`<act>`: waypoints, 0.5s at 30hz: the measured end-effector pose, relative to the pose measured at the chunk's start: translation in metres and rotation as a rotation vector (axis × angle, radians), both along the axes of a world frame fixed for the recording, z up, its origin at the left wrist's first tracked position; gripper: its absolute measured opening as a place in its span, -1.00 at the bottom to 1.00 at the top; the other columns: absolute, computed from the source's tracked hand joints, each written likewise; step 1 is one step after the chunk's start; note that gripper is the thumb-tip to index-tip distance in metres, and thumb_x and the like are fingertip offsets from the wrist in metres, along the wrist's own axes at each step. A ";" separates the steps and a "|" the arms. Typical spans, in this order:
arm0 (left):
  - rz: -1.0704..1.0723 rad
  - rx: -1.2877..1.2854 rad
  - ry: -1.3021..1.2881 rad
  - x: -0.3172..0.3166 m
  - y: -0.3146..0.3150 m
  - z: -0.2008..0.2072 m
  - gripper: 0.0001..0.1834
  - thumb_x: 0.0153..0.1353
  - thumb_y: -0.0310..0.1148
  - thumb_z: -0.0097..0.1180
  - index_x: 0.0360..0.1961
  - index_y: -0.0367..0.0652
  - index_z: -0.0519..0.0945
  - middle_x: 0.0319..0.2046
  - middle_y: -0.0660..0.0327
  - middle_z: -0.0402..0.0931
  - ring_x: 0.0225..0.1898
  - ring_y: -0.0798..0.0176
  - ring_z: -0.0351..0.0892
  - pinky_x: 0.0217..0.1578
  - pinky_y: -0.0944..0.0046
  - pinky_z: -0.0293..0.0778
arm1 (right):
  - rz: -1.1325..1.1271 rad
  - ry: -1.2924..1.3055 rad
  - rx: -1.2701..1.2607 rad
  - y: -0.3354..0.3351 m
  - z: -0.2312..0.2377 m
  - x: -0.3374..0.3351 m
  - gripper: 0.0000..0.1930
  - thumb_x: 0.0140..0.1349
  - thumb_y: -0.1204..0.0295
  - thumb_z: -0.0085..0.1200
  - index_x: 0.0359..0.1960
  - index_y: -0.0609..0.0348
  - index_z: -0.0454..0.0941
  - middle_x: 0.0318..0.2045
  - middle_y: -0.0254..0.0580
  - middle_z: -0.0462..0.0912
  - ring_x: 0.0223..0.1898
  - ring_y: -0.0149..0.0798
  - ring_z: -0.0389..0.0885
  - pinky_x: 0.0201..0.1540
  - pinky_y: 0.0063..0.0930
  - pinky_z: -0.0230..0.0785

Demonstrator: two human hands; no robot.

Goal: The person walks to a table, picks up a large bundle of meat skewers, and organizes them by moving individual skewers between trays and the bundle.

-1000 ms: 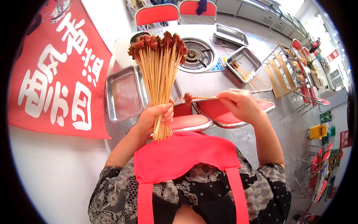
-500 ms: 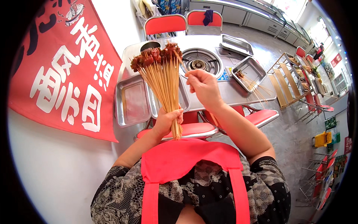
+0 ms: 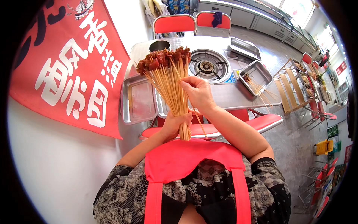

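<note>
1. The left hand [image 3: 177, 125] is clenched around the lower end of a skewer bundle [image 3: 169, 82], holding it upright in front of the chest, above the red apron [image 3: 190, 156].
2. The bundle is a thick sheaf of thin pale bamboo sticks, pinched tight at the grip and fanning out toward the top.
3. Each stick carries small dark red-brown meat pieces at its upper tip, so the top forms a ragged, lumpy crown.
4. The bare stick ends poke out just below the left fist.
5. The right hand [image 3: 197, 93] rests against the right side of the bundle about halfway up, fingers curled and pinching at the sticks; which stick it grips, I cannot tell.
6. Behind the bundle stands a steel table [image 3: 231, 95] with a round gas burner [image 3: 206, 66] set in it.
7. An empty steel tray [image 3: 138, 100] lies on the table just left of the bundle.
8. Another tray [image 3: 257, 74], right of the burner, holds a few loose sticks.
9. A third tray [image 3: 244, 47] lies farther back.
10. A dark metal cup [image 3: 159, 46] stands behind the meat tips.
11. A red banner [image 3: 71, 71] with white characters hangs on the wall to the left.
12. Red chairs [image 3: 175, 24] stand at the far side of the table, and a red seat [image 3: 261, 122] is just below its near edge.
</note>
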State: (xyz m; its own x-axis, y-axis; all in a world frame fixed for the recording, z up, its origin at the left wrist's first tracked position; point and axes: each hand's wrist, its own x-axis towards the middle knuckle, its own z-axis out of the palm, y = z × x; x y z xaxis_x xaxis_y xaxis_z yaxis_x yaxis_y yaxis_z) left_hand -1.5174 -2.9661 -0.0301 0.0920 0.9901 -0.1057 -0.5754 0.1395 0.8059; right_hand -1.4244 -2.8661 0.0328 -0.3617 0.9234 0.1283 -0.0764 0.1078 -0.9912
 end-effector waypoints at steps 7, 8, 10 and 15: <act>-0.102 0.098 -0.045 0.000 -0.002 -0.001 -0.78 0.23 -0.31 0.09 -0.22 -0.22 0.45 -0.43 0.13 0.53 -0.45 0.39 0.48 -0.45 0.42 0.43 | -0.148 -0.415 0.447 -0.009 0.016 0.009 -0.86 0.07 0.45 0.12 -0.41 0.29 0.51 -0.59 -0.13 0.62 -0.57 -0.29 0.59 -0.48 -0.44 0.40; -0.116 0.095 -0.052 0.001 -0.002 0.000 -0.77 0.24 -0.29 0.09 -0.20 -0.22 0.44 -0.42 0.12 0.54 -0.45 0.38 0.48 -0.45 0.42 0.43 | -0.137 -0.444 0.471 -0.009 0.017 0.011 -0.86 0.07 0.45 0.12 -0.42 0.28 0.50 -0.59 -0.11 0.62 -0.57 -0.24 0.59 -0.47 -0.40 0.40; -0.141 0.060 -0.083 0.002 -0.003 0.006 -0.74 0.25 -0.28 0.08 -0.15 -0.20 0.41 -0.41 0.11 0.53 -0.44 0.36 0.49 -0.46 0.41 0.44 | -0.113 -0.499 0.520 -0.007 0.019 0.014 -0.86 0.07 0.44 0.11 -0.42 0.26 0.49 -0.58 -0.05 0.61 -0.55 -0.13 0.61 -0.45 -0.33 0.42; -0.194 0.067 -0.110 0.005 -0.006 0.008 -0.70 0.25 -0.31 0.07 -0.06 -0.16 0.34 -0.45 0.15 0.49 -0.38 0.33 0.50 -0.43 0.39 0.48 | -0.097 -0.595 0.713 -0.007 0.017 0.020 -0.87 0.08 0.41 0.08 -0.43 0.21 0.46 -0.54 -0.05 0.57 -0.50 0.00 0.58 -0.43 -0.17 0.41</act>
